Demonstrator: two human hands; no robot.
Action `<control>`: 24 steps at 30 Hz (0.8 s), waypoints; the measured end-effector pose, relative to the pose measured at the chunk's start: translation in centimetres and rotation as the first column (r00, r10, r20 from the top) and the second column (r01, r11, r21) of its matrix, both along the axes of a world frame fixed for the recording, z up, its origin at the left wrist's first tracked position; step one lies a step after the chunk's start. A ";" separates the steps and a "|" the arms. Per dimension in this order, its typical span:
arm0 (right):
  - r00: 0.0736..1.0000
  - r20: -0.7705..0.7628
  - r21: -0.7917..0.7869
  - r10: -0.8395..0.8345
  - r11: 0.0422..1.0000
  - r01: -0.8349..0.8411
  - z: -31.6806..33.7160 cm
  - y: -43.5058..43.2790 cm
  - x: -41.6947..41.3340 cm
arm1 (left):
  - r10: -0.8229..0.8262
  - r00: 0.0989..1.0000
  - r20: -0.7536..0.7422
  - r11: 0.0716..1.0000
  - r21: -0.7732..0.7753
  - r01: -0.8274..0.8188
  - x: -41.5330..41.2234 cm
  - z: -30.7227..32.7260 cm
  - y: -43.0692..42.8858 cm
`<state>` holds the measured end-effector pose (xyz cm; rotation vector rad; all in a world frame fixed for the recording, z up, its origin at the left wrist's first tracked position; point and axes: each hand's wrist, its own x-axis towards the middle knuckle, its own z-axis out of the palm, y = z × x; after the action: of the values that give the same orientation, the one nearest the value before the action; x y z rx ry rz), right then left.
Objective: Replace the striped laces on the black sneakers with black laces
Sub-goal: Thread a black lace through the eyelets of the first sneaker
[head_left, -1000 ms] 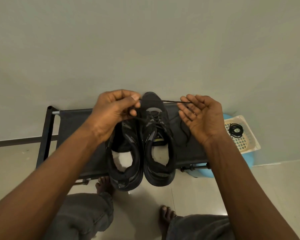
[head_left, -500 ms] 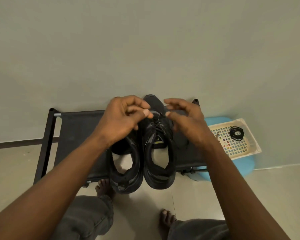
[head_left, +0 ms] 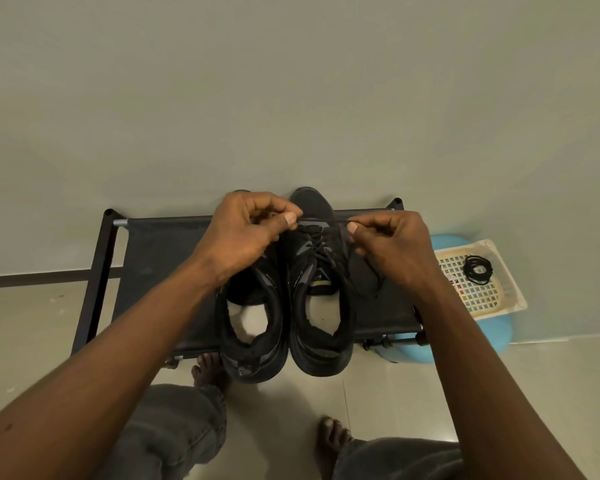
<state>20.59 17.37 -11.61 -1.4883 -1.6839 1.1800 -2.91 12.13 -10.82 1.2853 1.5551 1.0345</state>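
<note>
You look down at two black mesh sneakers point(head_left: 286, 306) standing side by side, toes toward the wall, on a black fabric rack shelf point(head_left: 160, 258). Your left hand point(head_left: 246, 233) and right hand point(head_left: 392, 247) each pinch one thin black lace point(head_left: 323, 220) between thumb and forefinger, drawn taut between them above the right sneaker's eyelets. To your right, a coiled black lace point(head_left: 478, 270) rests in a cream plastic basket point(head_left: 510, 292) on a blue stool point(head_left: 499, 332).

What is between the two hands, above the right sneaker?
A taut black lace spans from left hand to right hand, seen in the head view.
</note>
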 end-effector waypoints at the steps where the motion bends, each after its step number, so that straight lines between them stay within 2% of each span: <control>1: 0.999 0.047 0.008 -0.002 1.000 0.002 -0.1 0.0 0.2 | -0.008 1.000 0.004 1.000 -0.013 0.008 0.1 0.0 0.0; 4: 0.971 0.229 0.099 0.076 0.990 -0.101 0.5 -0.4 -0.2 | -0.041 0.999 0.003 0.998 -0.048 0.041 0.3 0.1 -0.1; 8: 0.945 0.213 0.133 0.249 0.950 -0.281 1.2 -1.5 -2.0 | -0.078 0.997 -0.023 0.996 -0.052 0.077 1.3 0.1 -0.2; 12: 0.940 0.263 0.201 0.219 0.940 -0.276 1.0 -1.9 -2.7 | -0.066 0.996 -0.060 0.997 -0.034 0.064 1.8 -0.1 -0.3; 13: 0.942 0.269 0.201 0.201 0.945 -0.259 0.9 -1.8 -2.6 | -0.061 0.991 -0.119 0.998 -0.041 0.057 1.8 0.0 -0.4; 14: 0.940 0.284 0.195 0.188 0.949 -0.248 0.8 -1.6 -2.4 | -0.075 0.969 -0.237 0.996 -0.061 0.062 1.7 0.1 -0.4; 16: 0.922 0.343 0.169 0.179 0.954 -0.248 0.5 -1.5 -2.2 | -0.162 0.822 -0.546 0.983 -0.162 0.086 1.7 0.5 -0.5; 17: 0.910 0.372 0.142 0.186 0.957 -0.253 0.5 -1.4 -2.0 | -0.212 0.738 -0.641 0.972 -0.214 0.094 1.8 0.6 -0.6; 18: 0.900 0.390 0.105 0.196 0.961 -0.255 0.5 -1.5 -2.0 | -0.253 0.691 -0.678 0.962 -0.251 0.106 2.0 0.7 -0.6; 20: 0.890 0.404 0.036 0.211 0.969 -0.246 0.5 -1.6 -2.1 | -0.311 0.682 -0.662 0.944 -0.300 0.140 2.3 0.7 -0.6; 24: 0.858 0.478 0.019 0.190 0.974 -0.226 0.5 -1.8 -2.5 | -0.336 0.770 -0.542 0.928 -0.329 0.173 2.2 1.1 -0.4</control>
<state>18.10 15.57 -11.08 -1.6748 -2.2392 0.8822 -0.71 11.69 -9.75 1.6679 1.8198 0.2266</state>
